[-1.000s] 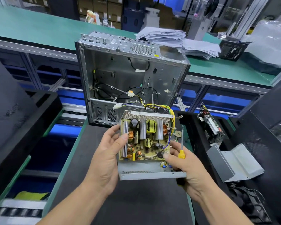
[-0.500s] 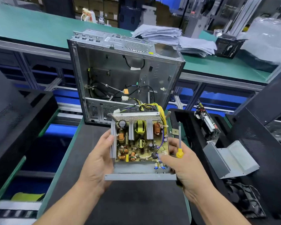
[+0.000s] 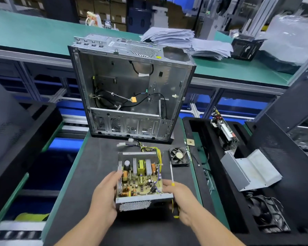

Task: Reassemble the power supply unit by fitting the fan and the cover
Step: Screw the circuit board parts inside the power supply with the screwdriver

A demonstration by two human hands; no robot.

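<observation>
The open power supply unit (image 3: 140, 180) sits on the dark work mat (image 3: 96, 166) in front of the empty computer case (image 3: 130, 89), its circuit board and heatsinks exposed and its yellow cable bundle (image 3: 149, 150) trailing toward the case. The left hand (image 3: 105, 194) grips the unit's left wall, fingers curled over the edge by the heatsink fins. The right hand (image 3: 181, 197) steadies the right wall with thumb and fingertips while its other fingers appear to pinch a yellow-handled screwdriver (image 3: 172, 176), whose shaft stands up beside the unit. Neither part is fitted yet: the small black fan (image 3: 179, 155) lies flat on the mat just beside the unit's far right corner, and the folded grey metal cover (image 3: 251, 171) rests well apart, on the black foam tray (image 3: 220, 201) to the right. The step in hand looks like settling the chassis down and squaring it up before any fitting starts. The next move likely calls for freeing one hand, reaching to the fan, and seating it against the unit's vented wall, with its lead kept out of the way, before the screwdriver comes into play.
</observation>
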